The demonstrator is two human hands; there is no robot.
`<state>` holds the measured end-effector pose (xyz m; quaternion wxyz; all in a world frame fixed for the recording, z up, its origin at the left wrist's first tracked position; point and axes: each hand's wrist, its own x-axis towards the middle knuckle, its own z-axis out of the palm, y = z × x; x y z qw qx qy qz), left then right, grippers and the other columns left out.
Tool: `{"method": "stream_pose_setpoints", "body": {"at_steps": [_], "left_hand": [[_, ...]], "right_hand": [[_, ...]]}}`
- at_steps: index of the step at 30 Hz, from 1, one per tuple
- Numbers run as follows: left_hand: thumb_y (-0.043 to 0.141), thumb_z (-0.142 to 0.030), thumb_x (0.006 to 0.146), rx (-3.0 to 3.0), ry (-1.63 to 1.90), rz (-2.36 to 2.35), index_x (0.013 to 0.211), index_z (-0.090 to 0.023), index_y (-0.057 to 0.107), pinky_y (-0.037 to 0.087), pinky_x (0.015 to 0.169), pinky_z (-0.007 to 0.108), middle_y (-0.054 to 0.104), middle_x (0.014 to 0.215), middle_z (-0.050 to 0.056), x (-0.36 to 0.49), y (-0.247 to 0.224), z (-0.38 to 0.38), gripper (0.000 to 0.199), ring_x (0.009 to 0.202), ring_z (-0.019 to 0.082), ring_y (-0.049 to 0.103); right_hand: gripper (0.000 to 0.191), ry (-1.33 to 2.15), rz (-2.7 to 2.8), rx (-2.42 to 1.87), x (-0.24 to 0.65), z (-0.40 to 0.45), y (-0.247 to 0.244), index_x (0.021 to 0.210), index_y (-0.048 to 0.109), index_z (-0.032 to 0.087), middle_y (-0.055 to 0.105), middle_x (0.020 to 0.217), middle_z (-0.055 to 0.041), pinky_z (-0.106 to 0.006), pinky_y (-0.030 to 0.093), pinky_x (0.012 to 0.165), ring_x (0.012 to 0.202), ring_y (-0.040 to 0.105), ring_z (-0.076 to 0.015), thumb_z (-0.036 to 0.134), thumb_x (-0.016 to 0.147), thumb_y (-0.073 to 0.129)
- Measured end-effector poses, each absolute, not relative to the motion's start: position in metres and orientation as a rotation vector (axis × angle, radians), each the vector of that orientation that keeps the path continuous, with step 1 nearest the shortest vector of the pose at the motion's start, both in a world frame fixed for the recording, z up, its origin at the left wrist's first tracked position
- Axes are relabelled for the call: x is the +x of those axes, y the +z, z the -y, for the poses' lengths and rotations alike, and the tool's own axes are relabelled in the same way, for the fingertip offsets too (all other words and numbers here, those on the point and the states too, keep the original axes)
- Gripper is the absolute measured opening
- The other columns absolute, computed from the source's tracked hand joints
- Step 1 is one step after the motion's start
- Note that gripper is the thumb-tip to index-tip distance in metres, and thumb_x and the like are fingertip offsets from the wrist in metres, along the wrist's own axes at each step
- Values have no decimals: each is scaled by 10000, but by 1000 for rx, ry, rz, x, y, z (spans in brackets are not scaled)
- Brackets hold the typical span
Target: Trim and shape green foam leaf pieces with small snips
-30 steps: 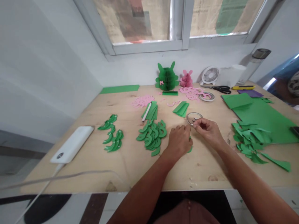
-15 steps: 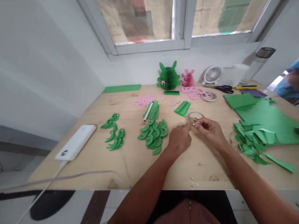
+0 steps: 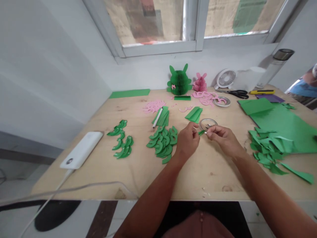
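My left hand (image 3: 189,140) pinches a small green paper piece (image 3: 201,133) that sticks out toward the right. Close beside it, my right hand (image 3: 221,138) holds a tiny white strip (image 3: 206,132) between thumb and forefinger, at the green piece's tip. Just behind the fingertips lies a tape roll (image 3: 208,123) with small dark scissors inside its ring. A pile of curved green paper pieces (image 3: 162,142) is to the left of my left hand. Farther left, more green curves (image 3: 125,147) bear white strips.
Green scraps (image 3: 269,148) and a large green sheet (image 3: 289,122) lie at right. Paper figures (image 3: 179,81), a fan (image 3: 226,78) and black scissors (image 3: 239,94) stand or lie at the back. A white power bank (image 3: 81,150) with a cable is at left.
My left hand has turned and drawn slightly left and up, and the green piece now shows in its fingers. My right hand has barely moved; the white strip remains at its fingertips.
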<state>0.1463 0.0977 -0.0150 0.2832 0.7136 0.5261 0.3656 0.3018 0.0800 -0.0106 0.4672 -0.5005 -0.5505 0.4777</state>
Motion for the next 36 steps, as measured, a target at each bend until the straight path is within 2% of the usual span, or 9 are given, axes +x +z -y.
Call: {"method": "stream_pose_setpoints", "body": {"at_steps": [8,16,22,32,36], "left_hand": [[479,-86,716,1703,1113,-1247,952,-195,518,396,495,165,541,701,-38,153,-17,-94,263,510,61,534],[465,-95,743,1915,1152,-1389,1026,-212,510,446,646,214,575,759,-13,152,-12,-90,310,670,106,580],[465,-108,757,2003,1165,-1378,1058,-215,504,440,702,235,592,761,-15,154,-12,-88,322,696,113,575],[495,-95,740,1755,1202,-1268,1008,-196,528,455,620,200,589,744,-11,153,-17,-93,289,657,97,597],[553,-128,728,1583,1163,-1113,963,-167,591,478,653,220,652,845,40,153,-23,-99,242,727,118,624]], "right_hand": [[200,1364,1155,-1086,299,-79,-3,675,603,170,570,615,6,-233,394,589,596,496,-107,339,656,708],[208,1183,1149,-1125,300,-83,-7,693,598,182,539,594,16,-245,391,569,566,478,-113,370,672,684],[210,1022,1377,-1085,298,-81,-4,711,586,197,619,844,-51,-290,440,671,735,543,-158,398,723,644],[150,789,1563,-1196,299,-81,-10,737,577,188,586,696,-19,-272,413,640,666,529,-144,329,788,572],[146,806,1586,-1197,301,-81,-11,738,579,192,586,691,-14,-269,416,638,667,529,-145,330,785,572]]}}
